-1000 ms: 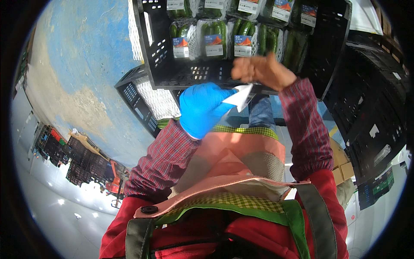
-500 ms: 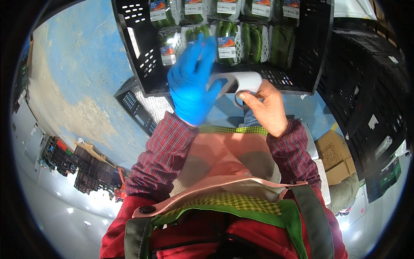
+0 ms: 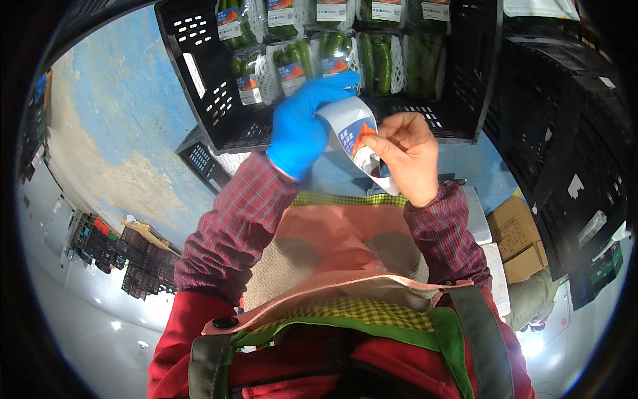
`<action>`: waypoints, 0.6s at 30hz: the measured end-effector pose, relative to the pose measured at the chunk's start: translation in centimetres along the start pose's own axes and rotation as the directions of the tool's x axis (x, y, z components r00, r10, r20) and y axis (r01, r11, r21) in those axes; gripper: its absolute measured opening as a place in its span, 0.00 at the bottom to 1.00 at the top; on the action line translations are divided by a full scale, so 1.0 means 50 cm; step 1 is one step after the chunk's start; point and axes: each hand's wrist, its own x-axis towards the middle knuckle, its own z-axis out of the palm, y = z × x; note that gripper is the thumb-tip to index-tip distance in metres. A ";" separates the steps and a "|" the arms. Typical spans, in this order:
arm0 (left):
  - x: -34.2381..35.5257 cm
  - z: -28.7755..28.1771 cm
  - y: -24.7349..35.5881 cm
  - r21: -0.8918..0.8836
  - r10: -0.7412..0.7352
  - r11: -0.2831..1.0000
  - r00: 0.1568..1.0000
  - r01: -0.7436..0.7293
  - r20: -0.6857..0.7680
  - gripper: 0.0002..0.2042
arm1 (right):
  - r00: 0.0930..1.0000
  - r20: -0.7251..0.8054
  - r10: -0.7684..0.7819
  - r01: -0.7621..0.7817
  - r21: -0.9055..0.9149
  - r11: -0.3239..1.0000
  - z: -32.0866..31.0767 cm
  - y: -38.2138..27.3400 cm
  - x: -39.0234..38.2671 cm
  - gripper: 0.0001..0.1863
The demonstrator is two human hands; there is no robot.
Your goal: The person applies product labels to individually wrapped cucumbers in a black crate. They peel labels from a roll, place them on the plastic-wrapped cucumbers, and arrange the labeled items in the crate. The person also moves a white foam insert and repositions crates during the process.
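My left hand (image 3: 299, 130), in a blue glove, has its fingers closed around the upper end of a white strip of labels (image 3: 342, 114). That strip curls down in a loop toward me, showing a blue and orange printed label on its face. My bare right hand (image 3: 412, 156) pinches the strip at this label, thumb on top. Just beyond my hands, a black crate (image 3: 458, 123) holds several packs of cucumbers in clear wrap with white foam netting. Labels show on the left packs of the near row, while the near-row cucumber pack (image 3: 382, 63) to their right shows none.
A smaller black crate (image 3: 199, 159) with white netting sits below the large crate's left corner. Stacked black crates (image 3: 551, 133) stand to the right, beside a cardboard box (image 3: 515, 229). The floor (image 3: 119, 100) at left is worn blue.
My left hand has drawn back from the cucumber packs to the label strip and closed on it. In my right hand the strip has turned, so a printed label now faces up.
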 end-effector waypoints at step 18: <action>-0.028 0.103 -0.060 -0.458 -0.309 0.852 0.950 0.253 -0.052 0.10 | 0.988 -0.065 -0.139 0.113 -0.305 0.946 -0.046 0.006 0.005 0.11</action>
